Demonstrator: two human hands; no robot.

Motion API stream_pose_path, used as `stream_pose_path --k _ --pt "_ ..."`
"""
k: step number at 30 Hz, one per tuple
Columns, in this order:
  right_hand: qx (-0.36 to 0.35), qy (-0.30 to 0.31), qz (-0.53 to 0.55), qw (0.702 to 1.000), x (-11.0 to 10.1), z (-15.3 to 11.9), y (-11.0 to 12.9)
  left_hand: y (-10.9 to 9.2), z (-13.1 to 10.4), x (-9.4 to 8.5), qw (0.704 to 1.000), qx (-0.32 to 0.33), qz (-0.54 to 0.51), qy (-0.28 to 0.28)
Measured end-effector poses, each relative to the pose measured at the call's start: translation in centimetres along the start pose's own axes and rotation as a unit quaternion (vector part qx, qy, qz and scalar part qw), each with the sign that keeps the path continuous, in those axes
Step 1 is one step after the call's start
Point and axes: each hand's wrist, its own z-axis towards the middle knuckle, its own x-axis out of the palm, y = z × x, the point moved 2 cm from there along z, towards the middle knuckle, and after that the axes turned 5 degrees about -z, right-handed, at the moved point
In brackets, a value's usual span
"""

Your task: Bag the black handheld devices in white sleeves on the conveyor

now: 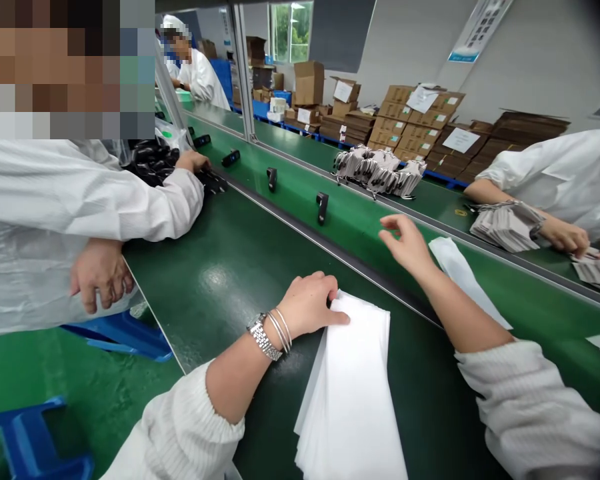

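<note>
My left hand, with a watch and bangles at its wrist, grips the top end of a fanned stack of thin white sleeves on the dark green table. Its thumb lies on the top sleeve and the fingers curl at the edge. Over the green belt hangs my right hand, its fingers apart and nothing between them. A small black handheld device lies on the belt to the left of that hand. Under and beyond my right forearm, a single white sleeve lies on the belt.
More black devices lie up the belt. A co-worker's arm reaches to a black pile at the left. Across the belt, bundled grey-white pieces stand near another co-worker's hands. A metal rail edges the belt.
</note>
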Motion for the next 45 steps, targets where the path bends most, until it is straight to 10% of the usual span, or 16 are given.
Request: stream_pose_path --k 6,12,18,21,26,45 --pt "0.048 0.177 -0.033 0.982 7.8 6.4 5.8 -0.4 0.6 0.8 0.999 0.019 0.034 -0.004" --pt "0.151 0.157 0.005 0.976 10.2 8.9 4.8 -0.6 1.2 0.7 0.996 0.059 0.051 -0.039" --pt "0.2 0.105 0.17 0.959 6.1 4.1 2.4 -0.8 1.5 0.6 0.995 0.09 0.003 -0.054" --pt "0.17 0.076 0.451 0.873 2.2 -0.4 3.3 -1.3 1.4 0.4 0.993 0.106 0.019 -0.056" --pt "0.174 0.097 0.543 0.816 -2.8 -5.1 5.7 -2.0 1.3 0.1 0.986 0.141 0.045 -0.082" --pt "0.101 0.036 0.532 0.84 -3.2 -5.8 8.3 -3.2 0.5 -0.4 0.968 0.205 0.022 -0.142"
